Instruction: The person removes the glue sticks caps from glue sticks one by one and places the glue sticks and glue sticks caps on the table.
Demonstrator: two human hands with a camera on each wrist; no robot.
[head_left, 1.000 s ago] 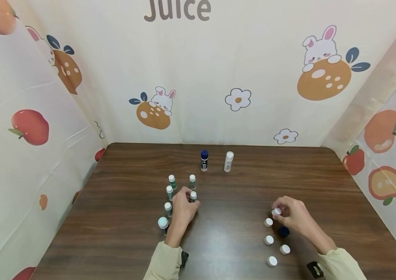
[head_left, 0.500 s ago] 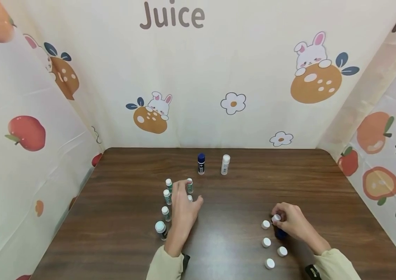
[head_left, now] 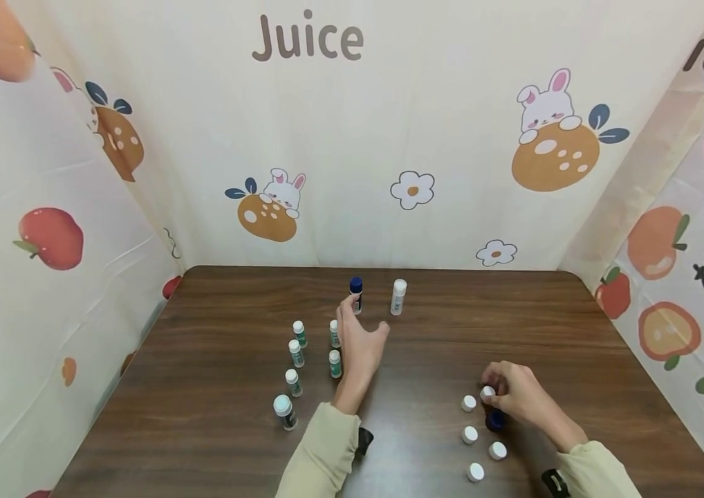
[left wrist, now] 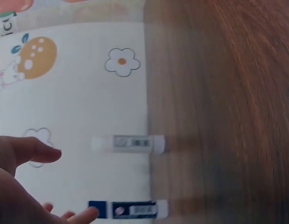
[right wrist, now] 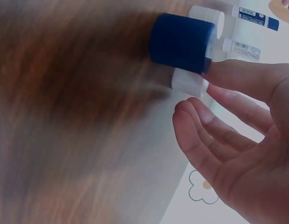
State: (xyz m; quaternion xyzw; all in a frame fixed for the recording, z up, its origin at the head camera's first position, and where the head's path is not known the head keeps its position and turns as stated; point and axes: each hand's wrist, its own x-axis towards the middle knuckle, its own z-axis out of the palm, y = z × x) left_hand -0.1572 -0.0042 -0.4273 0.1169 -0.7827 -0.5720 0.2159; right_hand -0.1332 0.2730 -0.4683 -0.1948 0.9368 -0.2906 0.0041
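Observation:
My left hand (head_left: 361, 344) is spread, with straight fingers, over the table below a glue stick (head_left: 356, 285) with a dark blue cap. Its fingertips overlap that stick in the head view and lie right by the blue cap in the left wrist view. A white stick (head_left: 398, 297) stands to the right of the blue one. At the right, my right hand (head_left: 519, 395) pinches a small white cap (head_left: 487, 393) down at the table. A dark blue cap (right wrist: 184, 43) stands close beside the thumb. Several other white caps (head_left: 469, 435) stand left and in front of this hand.
Left of my left hand stand several small green-labelled tubes (head_left: 297, 353) with white tops. A wider dark container (head_left: 285, 412) with a pale lid is nearest. Two more green-labelled tubes (head_left: 335, 364) stand beside the left wrist. A printed curtain (head_left: 352, 207) rises behind the table (head_left: 215, 415).
My left hand has let go of a green-labelled tube, opened, and moved up and right toward the blue glue stick. My right hand has lowered the white cap beside the blue cap.

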